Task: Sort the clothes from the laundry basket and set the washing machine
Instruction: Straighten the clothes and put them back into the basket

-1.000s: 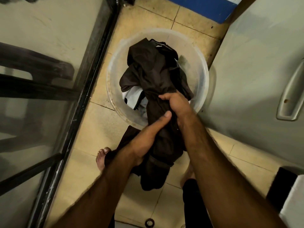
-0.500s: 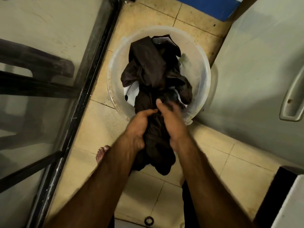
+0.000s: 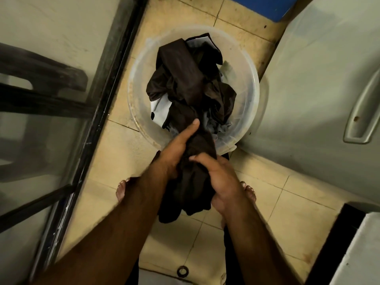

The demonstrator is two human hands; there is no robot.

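Our fingers [image 3: 197, 159] on both the left hand [image 3: 174, 149] and the right hand [image 3: 222, 177] are clamped on the dark brown garment [image 3: 185, 95]. It runs lengthwise away from us, its far end heaped in the clear basket [image 3: 249, 112] and its near end dangling below our wrists. The left hand grips nearer the basket, so we judge the pull comes toward us.

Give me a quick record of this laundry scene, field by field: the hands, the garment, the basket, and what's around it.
left hand: gripping the dark brown garment
right hand: gripping the same garment, lower down
garment: partly in the basket, partly hanging over its near rim
basket: round, translucent, on tiled floor
also in basket: white cloth
right of basket: pale appliance with handle
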